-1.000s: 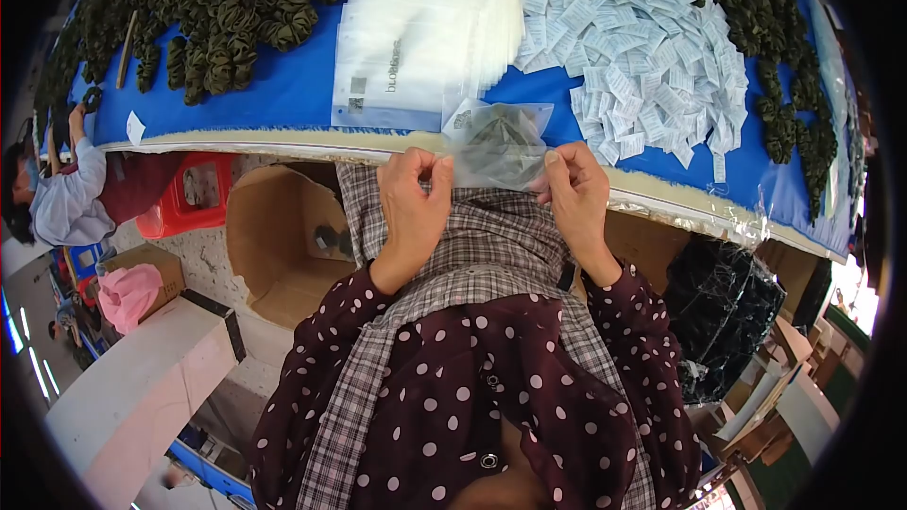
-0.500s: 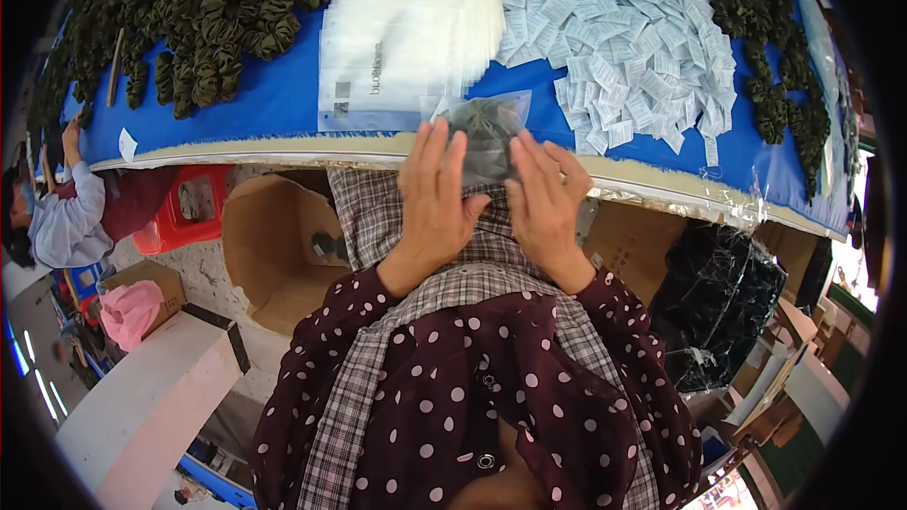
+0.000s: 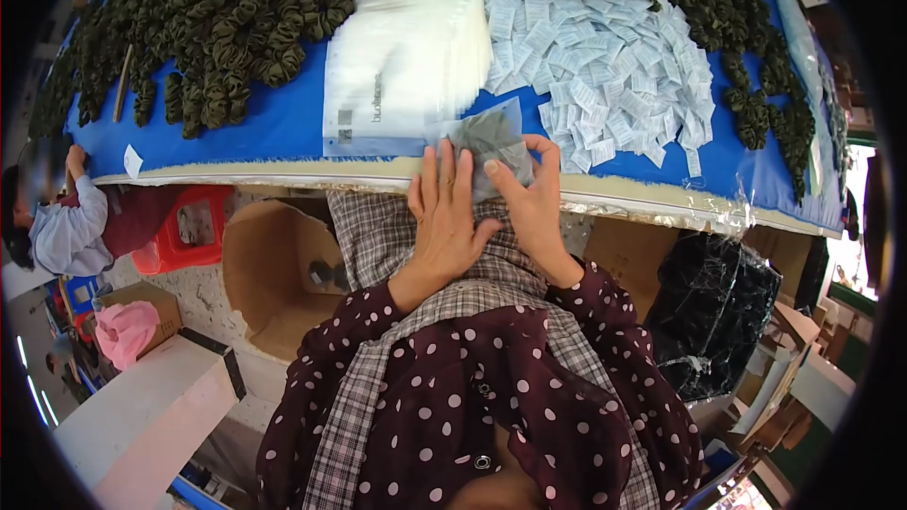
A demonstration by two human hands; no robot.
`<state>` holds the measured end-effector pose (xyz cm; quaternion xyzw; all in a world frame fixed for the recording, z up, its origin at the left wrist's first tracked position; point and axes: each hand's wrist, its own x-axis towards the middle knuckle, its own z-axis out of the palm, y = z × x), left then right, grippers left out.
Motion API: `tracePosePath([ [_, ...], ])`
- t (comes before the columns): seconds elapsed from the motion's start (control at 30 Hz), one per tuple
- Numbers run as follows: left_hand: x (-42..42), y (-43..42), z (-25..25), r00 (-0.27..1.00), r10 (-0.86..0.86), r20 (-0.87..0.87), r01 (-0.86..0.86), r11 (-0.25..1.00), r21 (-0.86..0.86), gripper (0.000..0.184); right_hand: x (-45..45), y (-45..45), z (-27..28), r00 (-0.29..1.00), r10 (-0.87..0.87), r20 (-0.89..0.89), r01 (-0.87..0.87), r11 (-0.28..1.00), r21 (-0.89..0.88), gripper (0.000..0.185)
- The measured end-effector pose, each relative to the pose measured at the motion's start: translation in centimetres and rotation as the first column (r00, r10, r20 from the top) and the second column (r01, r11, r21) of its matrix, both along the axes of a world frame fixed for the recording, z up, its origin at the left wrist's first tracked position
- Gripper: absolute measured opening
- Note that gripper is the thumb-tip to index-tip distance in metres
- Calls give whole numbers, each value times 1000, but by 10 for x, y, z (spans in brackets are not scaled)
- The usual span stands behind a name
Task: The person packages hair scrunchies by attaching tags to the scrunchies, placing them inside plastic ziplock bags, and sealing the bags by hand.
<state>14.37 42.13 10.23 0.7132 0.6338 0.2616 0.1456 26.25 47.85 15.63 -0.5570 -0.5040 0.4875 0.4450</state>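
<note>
Though hard to make out, can see something dark [image 3: 487, 135] inside the cloudy bag [image 3: 513, 117], pinched by the right hand [image 3: 536, 212] at the worktop's edge [image 3: 283, 171] and partly hidden by the flat, loose left hand [image 3: 448, 227].

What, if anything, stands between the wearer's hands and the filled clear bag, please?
Nothing visible: the left hand rests flat against the filled clear bag, and the right hand holds its right side.
</note>
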Motion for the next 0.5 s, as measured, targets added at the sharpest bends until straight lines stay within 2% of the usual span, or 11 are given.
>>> tracePosePath([
  [0.03, -4, -1, 5, 990, 9, 143, -16, 999, 48, 92, -3, -1, 3, 996, -27, -88, 27, 1000, 1, 27],
  [0.07, -8, -4, 10, 990, 4, 142, -13, 998, 60, 92, -5, -3, 5, 983, -51, -175, 52, 999, -3, 26],
  [0.1, -13, -9, 15, 899, 70, 432, -94, 995, 33, 90, -7, -5, 7, 963, -73, -261, 73, 997, -12, 25],
  [0.17, -26, -12, 35, 537, 162, 828, -163, 983, -86, 92, -9, -5, 8, 933, -95, -348, 93, 995, -25, 24],
  [0.2, -35, -12, 55, 323, 192, 927, -152, 977, -149, 94, -9, -3, 8, 947, 87, -308, -100, 995, -24, 24],
  [0.23, -52, -16, 75, 229, 362, 904, -126, 932, -341, 92, -9, 0, 8, 925, 270, -269, -288, 957, -30, 23],
  [0.3, -91, -25, 72, 236, 344, 909, -133, 938, -321, 87, -8, 10, 7, 772, 607, -189, -626, 777, -64, 23],
  [0.37, -152, -54, 75, 411, 352, 841, -10, 924, -382, 82, -8, 53, 0, 893, 374, 249, -445, 815, 373, 15],
  [0.4, -187, -71, 76, 580, 341, 739, 71, 883, -464, 79, -6, 78, -3, 923, 164, 347, -327, 811, 485, 14],
  [0.47, -253, -110, 73, 879, 449, 162, -143, 571, -808, 75, 1, 132, -23, 805, -170, 569, -323, 679, 660, 15],
  [0.5, -252, -117, 76, 905, 402, -137, -374, 601, -706, 70, 1, 137, -27, 812, -163, 560, -325, 670, 667, 15],
])
